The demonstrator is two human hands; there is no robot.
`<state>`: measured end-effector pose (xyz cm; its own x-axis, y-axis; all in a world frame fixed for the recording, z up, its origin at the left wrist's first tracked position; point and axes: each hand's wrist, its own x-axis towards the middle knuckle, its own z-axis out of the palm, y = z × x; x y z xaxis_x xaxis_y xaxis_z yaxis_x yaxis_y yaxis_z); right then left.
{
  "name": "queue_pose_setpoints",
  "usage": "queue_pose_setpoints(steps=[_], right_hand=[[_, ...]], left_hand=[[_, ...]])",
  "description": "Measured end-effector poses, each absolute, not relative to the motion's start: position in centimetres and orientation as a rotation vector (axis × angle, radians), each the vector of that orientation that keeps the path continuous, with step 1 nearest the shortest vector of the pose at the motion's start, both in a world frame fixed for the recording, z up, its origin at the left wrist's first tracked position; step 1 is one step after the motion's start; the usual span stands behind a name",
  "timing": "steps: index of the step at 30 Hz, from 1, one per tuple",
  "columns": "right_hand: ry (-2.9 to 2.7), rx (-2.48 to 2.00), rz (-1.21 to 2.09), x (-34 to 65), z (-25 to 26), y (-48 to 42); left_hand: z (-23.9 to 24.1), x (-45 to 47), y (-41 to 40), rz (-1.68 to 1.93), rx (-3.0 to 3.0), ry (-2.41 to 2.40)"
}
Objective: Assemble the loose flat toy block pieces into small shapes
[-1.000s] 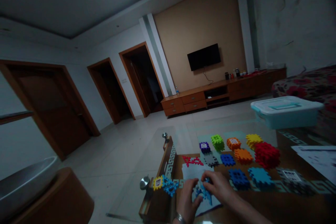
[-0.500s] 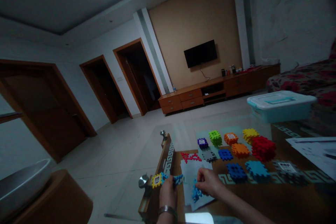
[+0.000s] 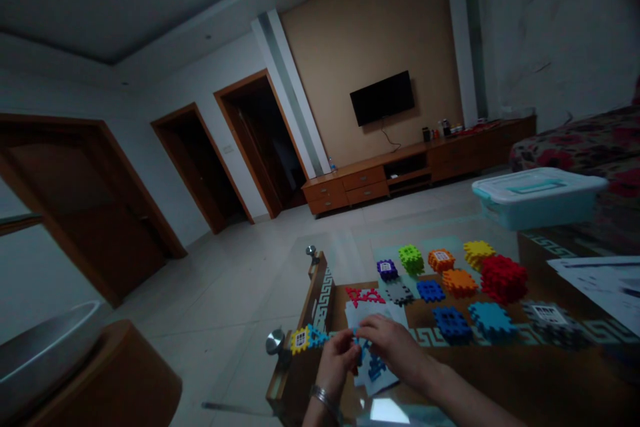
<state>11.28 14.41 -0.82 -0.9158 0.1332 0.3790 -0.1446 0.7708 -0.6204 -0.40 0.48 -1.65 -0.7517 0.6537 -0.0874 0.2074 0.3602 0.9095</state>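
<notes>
In the head view I see a yellow notched plastic square (image 3: 299, 341) beside a blue plastic lattice (image 3: 316, 336); next, the left hand (image 3: 338, 359) pinching a small blue plastic piece (image 3: 359, 351) over white paper (image 3: 354, 313) on the brown table (image 3: 480, 380); the right hand (image 3: 389, 341) meets it with curled fingers, its grip hidden from me.

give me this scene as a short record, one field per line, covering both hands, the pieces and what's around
left hand: bracelet on wrist, fingers on a small blue piece
right hand: fingertips at the same piece, exact grip hidden
under the hands: white paper with more blue pieces on it
beyond the paper: flat red pieces
left of the hands: yellow piece beside blue ones
right side: stacks of coloured pieces, teal box with its lid on
background: wall-mounted tv, dark screen
</notes>
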Motion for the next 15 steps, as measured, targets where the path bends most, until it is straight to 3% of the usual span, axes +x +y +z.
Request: queue_pose_setpoints(steps=[7,15], right_hand=[[-2.578,-0.127,0.929,12.0,-1.1,16.6],[-2.844,-0.116,0.731,12.8,-0.9,16.1]], left_hand=[[-1.4,-2.2,-1.0,1.149,0.756,2.621],[-1.7,-2.6,-1.7,0.486,0.674,2.989]])
